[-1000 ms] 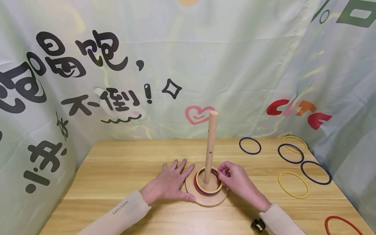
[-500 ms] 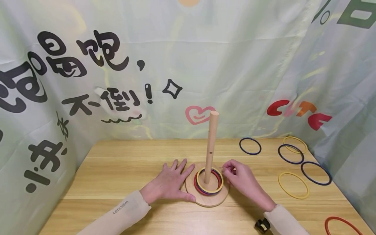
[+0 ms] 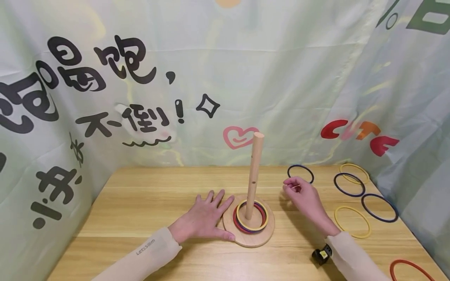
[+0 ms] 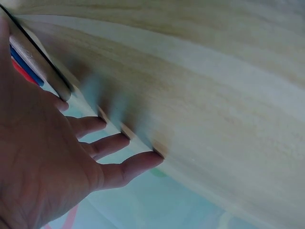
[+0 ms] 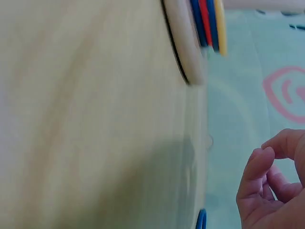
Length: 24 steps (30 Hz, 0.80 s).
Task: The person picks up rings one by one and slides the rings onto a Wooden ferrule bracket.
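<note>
A wooden peg (image 3: 254, 171) stands upright on a round wooden base (image 3: 253, 242). Around the peg's foot lies a stack of rings, with a yellow ring (image 3: 251, 230) on top and blue and red below it. My left hand (image 3: 204, 220) rests with fingers spread at the base's left side, its thumb at the front rim. Right of the peg, over the table, my right hand (image 3: 309, 201) has its fingers loosely bent and holds nothing. Its thumb and index tips are close together in the right wrist view. A blue ring (image 3: 297, 165) lies just behind it, partly covered by the hand.
At the right lie two more blue rings (image 3: 363, 210), a yellow ring (image 3: 336, 223) and another yellow ring (image 3: 367, 175) under a blue one. A red ring (image 3: 411, 261) is cut off at the lower right. A printed curtain (image 3: 281, 97) encloses the table.
The right hand has let go of the ring stack and moved right and back, to the near side of the blue ring. The left hand has stayed at the base.
</note>
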{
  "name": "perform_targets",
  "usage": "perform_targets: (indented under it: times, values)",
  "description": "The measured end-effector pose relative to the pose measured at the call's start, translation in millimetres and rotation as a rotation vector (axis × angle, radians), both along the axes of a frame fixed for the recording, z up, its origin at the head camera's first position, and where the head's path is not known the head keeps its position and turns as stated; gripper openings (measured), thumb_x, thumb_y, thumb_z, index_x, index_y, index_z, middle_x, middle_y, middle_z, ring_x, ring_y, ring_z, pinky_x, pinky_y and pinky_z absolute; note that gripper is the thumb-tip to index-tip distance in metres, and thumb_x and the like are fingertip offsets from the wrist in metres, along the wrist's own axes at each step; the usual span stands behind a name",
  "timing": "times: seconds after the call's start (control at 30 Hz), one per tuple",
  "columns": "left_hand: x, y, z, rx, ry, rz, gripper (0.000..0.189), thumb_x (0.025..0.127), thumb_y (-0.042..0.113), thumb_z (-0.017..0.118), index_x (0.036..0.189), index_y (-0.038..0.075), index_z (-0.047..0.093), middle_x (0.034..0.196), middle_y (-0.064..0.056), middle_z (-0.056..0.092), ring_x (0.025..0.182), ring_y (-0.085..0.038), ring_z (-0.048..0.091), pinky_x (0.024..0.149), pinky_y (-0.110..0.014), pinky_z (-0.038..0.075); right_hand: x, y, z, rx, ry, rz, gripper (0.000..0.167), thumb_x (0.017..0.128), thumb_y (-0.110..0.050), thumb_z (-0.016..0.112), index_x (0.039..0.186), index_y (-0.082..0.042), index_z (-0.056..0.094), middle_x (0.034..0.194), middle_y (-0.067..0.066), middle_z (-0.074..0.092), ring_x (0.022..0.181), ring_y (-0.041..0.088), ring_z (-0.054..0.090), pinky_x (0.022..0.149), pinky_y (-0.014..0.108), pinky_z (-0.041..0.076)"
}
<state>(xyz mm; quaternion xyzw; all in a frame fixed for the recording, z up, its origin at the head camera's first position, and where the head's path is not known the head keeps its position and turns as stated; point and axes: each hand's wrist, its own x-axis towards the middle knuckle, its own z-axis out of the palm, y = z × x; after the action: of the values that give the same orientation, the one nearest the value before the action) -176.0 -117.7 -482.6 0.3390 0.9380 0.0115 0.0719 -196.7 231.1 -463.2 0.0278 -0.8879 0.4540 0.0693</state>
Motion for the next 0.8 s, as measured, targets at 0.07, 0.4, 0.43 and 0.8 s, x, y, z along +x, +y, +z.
perform_targets:
  times: [0.07,0.4,0.43,0.8]
  values:
    - [-0.2,0.6,0.2,-0.004,0.003,0.0,0.122,0.086,0.097,0.051,0.177,0.021,0.022,0.176,-0.024,0.027,0.151,-0.057,0.037,0.105,-0.081,0.039,-5.3,5.9,1.3,0.015,0.007,-0.016,0.024,0.106,-0.014,0.07,0.124,0.003,0.072,0.107,0.013,0.071,0.093,0.024,0.063,0.071,0.026,0.051]
    - [0.3,1.8,2.1,-0.003,-0.015,0.007,0.123,0.085,0.097,0.052,0.177,0.022,0.022,0.176,-0.024,0.026,0.152,-0.057,0.036,0.106,-0.081,0.038,-34.4,35.2,-8.0,-0.008,-0.131,-0.085,0.044,0.108,-0.024,0.07,0.138,0.009,0.066,0.123,0.023,0.068,0.102,0.033,0.067,0.073,0.031,0.053]
    - [0.4,2.0,2.4,-0.001,-0.016,0.007,0.123,0.085,0.097,0.052,0.177,0.022,0.022,0.176,-0.024,0.026,0.152,-0.057,0.036,0.106,-0.081,0.038,-37.0,37.4,-9.2,-0.02,-0.149,-0.094,0.045,0.108,-0.024,0.071,0.138,0.009,0.065,0.123,0.023,0.068,0.1,0.032,0.066,0.072,0.03,0.053]
    - [0.8,2.6,1.4,-0.016,-0.013,0.019,0.124,0.084,0.099,0.049,0.177,0.022,0.022,0.177,-0.022,0.025,0.154,-0.055,0.035,0.108,-0.079,0.038,-52.3,45.2,-16.3,0.045,-0.21,-0.114,0.035,0.102,-0.018,0.076,0.125,0.008,0.072,0.102,0.014,0.074,0.085,0.024,0.069,0.075,0.035,0.05]
